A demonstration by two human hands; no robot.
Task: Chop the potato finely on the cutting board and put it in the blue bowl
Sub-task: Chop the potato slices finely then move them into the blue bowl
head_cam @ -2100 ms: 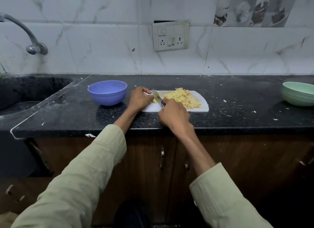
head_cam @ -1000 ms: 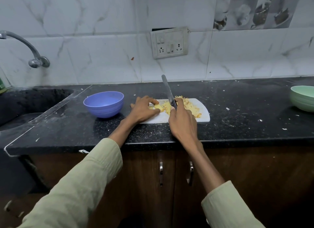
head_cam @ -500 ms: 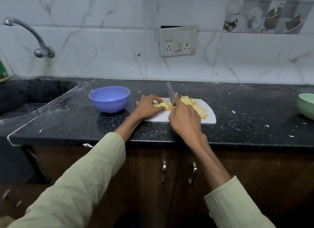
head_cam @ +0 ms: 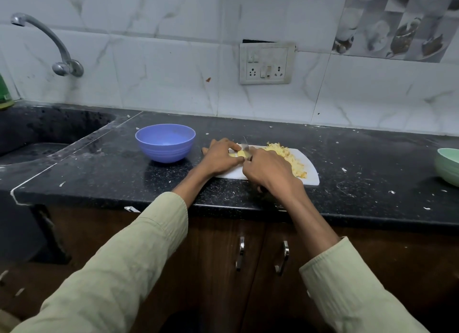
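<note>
A white cutting board (head_cam: 311,176) lies on the black counter. On its left end my left hand (head_cam: 218,157) pinches a small yellow potato piece (head_cam: 241,154). My right hand (head_cam: 269,170) grips a knife (head_cam: 245,146); only a short stretch of blade shows above the piece, the handle is hidden in my fist. A heap of chopped potato (head_cam: 288,157) covers the board's right half. The blue bowl (head_cam: 165,142) stands just left of the board, with nothing visible inside.
A black sink (head_cam: 37,139) with a metal tap (head_cam: 49,44) lies at the far left. A green bowl (head_cam: 448,166) stands at the right edge. Potato scraps dot the counter (head_cam: 372,163). Cabinet doors with handles (head_cam: 239,253) are below.
The knife, raised high a second ago, has come down onto the potato piece that my left hand holds. The camera has shifted slightly.
</note>
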